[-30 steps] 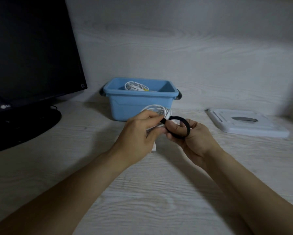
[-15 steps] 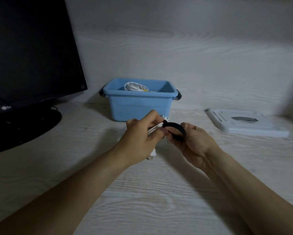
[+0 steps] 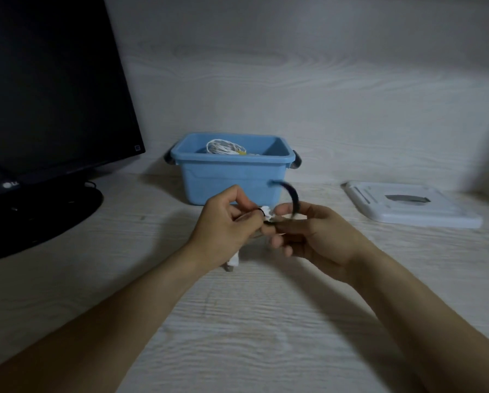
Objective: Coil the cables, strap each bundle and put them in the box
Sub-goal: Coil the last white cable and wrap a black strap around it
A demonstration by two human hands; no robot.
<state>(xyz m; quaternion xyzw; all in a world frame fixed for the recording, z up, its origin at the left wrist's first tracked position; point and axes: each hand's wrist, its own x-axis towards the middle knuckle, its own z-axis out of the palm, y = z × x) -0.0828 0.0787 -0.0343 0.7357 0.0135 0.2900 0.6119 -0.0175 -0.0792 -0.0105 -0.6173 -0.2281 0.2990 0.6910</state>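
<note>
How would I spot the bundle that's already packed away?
Find the blue box standing at the back of the desk, right of the monitor. The packed bundle is the white coil inside, unlike the white cable between the hands.

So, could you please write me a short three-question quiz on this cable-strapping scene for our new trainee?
1. True or false: the blue box already holds a coiled white cable.
2. Which hand holds the black strap whose free end arcs upward? A) left hand B) right hand
3. What lies flat on the desk to the right of the box?

Key
1. True.
2. B. The left hand grips the white cable bundle between the hands.
3. The white lid.
</note>
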